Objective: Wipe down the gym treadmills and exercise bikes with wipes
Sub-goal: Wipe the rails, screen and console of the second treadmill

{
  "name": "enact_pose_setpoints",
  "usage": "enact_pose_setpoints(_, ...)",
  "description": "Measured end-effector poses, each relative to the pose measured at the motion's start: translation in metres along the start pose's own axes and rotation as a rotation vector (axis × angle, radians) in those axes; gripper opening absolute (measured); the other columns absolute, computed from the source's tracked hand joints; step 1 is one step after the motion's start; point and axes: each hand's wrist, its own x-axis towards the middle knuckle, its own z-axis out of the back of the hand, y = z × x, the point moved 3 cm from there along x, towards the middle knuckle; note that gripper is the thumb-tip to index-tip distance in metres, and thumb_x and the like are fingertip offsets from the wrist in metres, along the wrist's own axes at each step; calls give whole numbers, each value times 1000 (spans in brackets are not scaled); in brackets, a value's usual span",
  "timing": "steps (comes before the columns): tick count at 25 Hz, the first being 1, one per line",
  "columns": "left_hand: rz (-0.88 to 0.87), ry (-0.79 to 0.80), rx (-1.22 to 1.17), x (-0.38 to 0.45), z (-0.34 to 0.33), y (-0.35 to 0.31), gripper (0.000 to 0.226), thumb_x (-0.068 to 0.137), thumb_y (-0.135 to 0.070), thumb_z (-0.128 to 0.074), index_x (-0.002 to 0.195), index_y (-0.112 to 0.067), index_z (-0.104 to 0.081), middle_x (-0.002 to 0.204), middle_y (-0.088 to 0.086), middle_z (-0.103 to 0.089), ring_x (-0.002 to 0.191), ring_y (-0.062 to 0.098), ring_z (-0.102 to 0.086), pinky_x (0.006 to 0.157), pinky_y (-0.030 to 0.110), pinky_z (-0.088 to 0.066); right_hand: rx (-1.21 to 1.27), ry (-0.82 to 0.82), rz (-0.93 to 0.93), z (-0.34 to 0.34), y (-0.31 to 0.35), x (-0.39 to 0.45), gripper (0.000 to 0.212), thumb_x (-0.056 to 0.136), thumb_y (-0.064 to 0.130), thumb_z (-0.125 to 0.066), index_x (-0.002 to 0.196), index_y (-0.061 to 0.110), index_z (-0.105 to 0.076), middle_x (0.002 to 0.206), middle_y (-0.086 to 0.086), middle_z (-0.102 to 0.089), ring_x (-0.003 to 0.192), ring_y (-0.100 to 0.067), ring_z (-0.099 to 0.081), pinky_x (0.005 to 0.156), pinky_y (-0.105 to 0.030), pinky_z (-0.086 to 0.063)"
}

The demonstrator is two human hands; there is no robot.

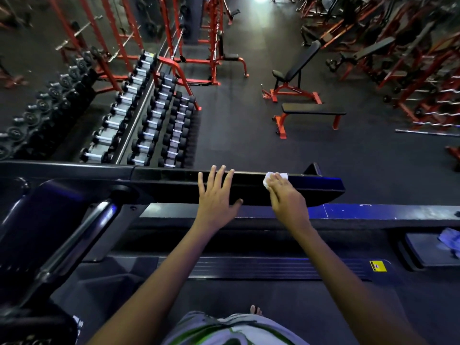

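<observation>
I stand on a black treadmill, its belt (273, 295) under me. Its black console bar (321, 186) runs across the middle of the view. My right hand (286, 197) presses a white wipe (272, 179) onto the top of that bar, right of centre; most of the wipe is hidden under my fingers. My left hand (216, 192) lies flat on the bar just to the left, fingers spread, holding nothing.
A silver-and-black handrail (82, 235) slants at the lower left. A dumbbell rack (154, 115) stands beyond the bar on the left. Red benches (308, 113) and red racks (423, 70) stand on the dark floor ahead. A cloth (450, 241) lies at the right edge.
</observation>
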Motion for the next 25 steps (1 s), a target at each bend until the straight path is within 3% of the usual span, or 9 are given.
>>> enact_pose_setpoints(3, 138, -37, 34, -3, 8, 23, 80, 82, -52, -61, 145, -11, -34, 151, 13, -31, 144, 31, -15, 112, 52, 9, 32, 74, -186, -20, 19, 20, 32, 92, -3, -44, 120, 4, -59, 124, -12, -59, 121, -31, -52, 88, -39, -50)
enact_pose_setpoints(6, 196, -26, 76, -8, 13, 44, 84, 82, -57, -59, 147, -13, -30, 153, 10, -28, 145, 30, -14, 110, 57, 9, 66, 106, 6, -30, 35, 16, 46, 84, -11, -46, 126, 4, -57, 130, -10, -57, 125, -25, -50, 97, -38, -48)
enact_pose_setpoints(9, 131, 19, 128, -12, 12, 53, 88, 77, -54, -66, 147, -14, -30, 151, 9, -33, 143, 31, -21, 110, 63, -1, 40, 54, 72, -18, 13, 0, 49, 81, -10, -50, 126, 7, -59, 132, -6, -57, 126, -19, -49, 101, -24, -38)
enact_pose_setpoints(11, 132, 14, 140, -13, 11, 52, 89, 74, -53, -69, 145, -13, -35, 148, 10, -38, 141, 32, -27, 109, 63, -4, -31, 32, -15, -17, 11, 4, 45, 81, -10, -50, 123, 3, -60, 127, -11, -60, 123, -25, -53, 100, -33, -44)
enact_pose_setpoints(14, 144, 2, 144, -12, 12, 52, 89, 71, -51, -71, 144, -11, -37, 145, 12, -42, 138, 33, -31, 109, 63, -6, -14, 149, -94, -37, 46, 26, 46, 81, -7, -43, 125, -1, -56, 129, -18, -57, 124, -32, -50, 98, -46, -47)
enact_pose_setpoints(18, 97, -13, 172, -14, 14, 55, 89, 63, -44, -78, 138, -9, -46, 137, 12, -50, 131, 35, -43, 104, 67, -20, 46, 212, 159, -37, 64, 16, 50, 82, -8, -47, 130, 6, -54, 136, -10, -53, 130, -22, -44, 100, -32, -40)
enact_pose_setpoints(21, 73, 18, 159, -12, 22, 58, 81, 74, -43, -71, 143, -14, -39, 144, 8, -43, 138, 29, -33, 108, 65, -12, 78, 220, 42, -16, 40, 12, 46, 91, -2, -47, 133, 16, -53, 140, -1, -49, 133, -6, -33, 100, -20, -33)
enact_pose_setpoints(23, 125, 57, 118, -8, 29, 68, 75, 83, -46, -61, 147, -20, -31, 150, 4, -33, 143, 22, -21, 110, 63, -1, 4, 239, -64, -22, 41, 23, 41, 96, 5, -42, 135, 15, -50, 143, -1, -47, 137, -12, -33, 104, -21, -30)
enact_pose_setpoints(25, 200, 69, 126, -7, 36, 85, 76, 85, -55, -55, 148, -24, -27, 153, 3, -27, 144, 20, -13, 109, 63, 6, -26, 292, -53, -38, 65, 36, 46, 95, 3, -38, 138, 14, -46, 146, -3, -42, 139, -17, -31, 108, -25, -25)
